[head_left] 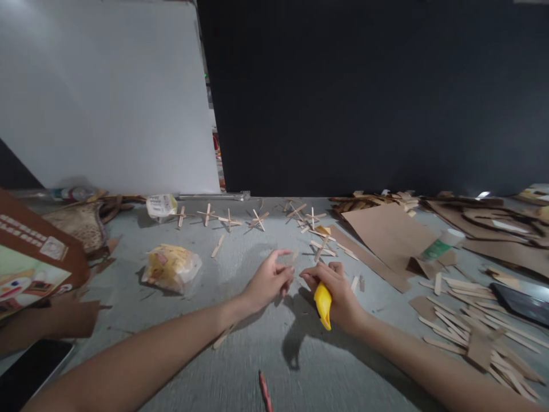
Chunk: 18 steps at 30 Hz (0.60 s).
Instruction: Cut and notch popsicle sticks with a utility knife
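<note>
My left hand is above the middle of the table, fingers curled, thumb and index finger near each other. At its fingertips is a small, pale, blurred piece; its kind does not show clearly. Just to the right, my right hand is closed around a yellow tool with a curved, split lower end. Its working end is hidden by the fingers. Beyond both hands stand small crosses of wooden craft sticks in a row, with more crossed sticks close to my right hand.
Loose craft sticks and a dark phone lie at right, near cardboard sheets and a green-white roll. At left are a wrapped snack, a brown bag and another phone. A red pen lies in front.
</note>
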Each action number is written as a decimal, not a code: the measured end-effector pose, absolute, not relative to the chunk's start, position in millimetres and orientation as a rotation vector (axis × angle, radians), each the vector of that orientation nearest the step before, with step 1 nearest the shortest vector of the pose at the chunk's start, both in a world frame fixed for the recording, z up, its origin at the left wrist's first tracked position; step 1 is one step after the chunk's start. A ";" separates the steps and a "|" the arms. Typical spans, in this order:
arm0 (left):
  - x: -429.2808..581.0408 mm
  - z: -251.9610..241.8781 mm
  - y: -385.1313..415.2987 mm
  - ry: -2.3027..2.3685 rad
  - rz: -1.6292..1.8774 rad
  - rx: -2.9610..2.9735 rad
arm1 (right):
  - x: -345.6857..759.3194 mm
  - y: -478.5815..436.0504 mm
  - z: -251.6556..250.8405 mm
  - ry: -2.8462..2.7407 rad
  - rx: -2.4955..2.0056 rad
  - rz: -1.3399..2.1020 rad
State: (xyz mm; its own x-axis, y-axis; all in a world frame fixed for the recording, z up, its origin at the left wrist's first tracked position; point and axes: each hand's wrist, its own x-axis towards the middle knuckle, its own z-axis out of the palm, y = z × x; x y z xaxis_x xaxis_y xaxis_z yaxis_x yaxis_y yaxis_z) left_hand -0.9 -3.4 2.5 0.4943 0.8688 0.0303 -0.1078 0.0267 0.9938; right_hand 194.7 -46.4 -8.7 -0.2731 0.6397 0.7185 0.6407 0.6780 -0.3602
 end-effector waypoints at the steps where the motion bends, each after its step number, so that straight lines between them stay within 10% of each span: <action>1: -0.8 2.0 -3.5 0.757 0.863 1.363 | 194.9 -45.8 -10.0 -1.928 -1.024 -0.009; 18: 2.7 7.3 -4.8 0.806 0.825 1.488 | 196.7 -36.3 -11.0 -1.898 -1.204 0.168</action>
State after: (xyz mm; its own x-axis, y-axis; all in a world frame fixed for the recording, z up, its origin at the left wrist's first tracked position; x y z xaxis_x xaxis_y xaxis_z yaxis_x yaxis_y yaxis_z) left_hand 2.7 -4.8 7.3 0.5095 0.8593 0.0448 0.0257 -0.0672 0.9974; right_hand 196.7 -36.3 -11.0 -0.1659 0.7918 0.5878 0.6761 0.5252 -0.5167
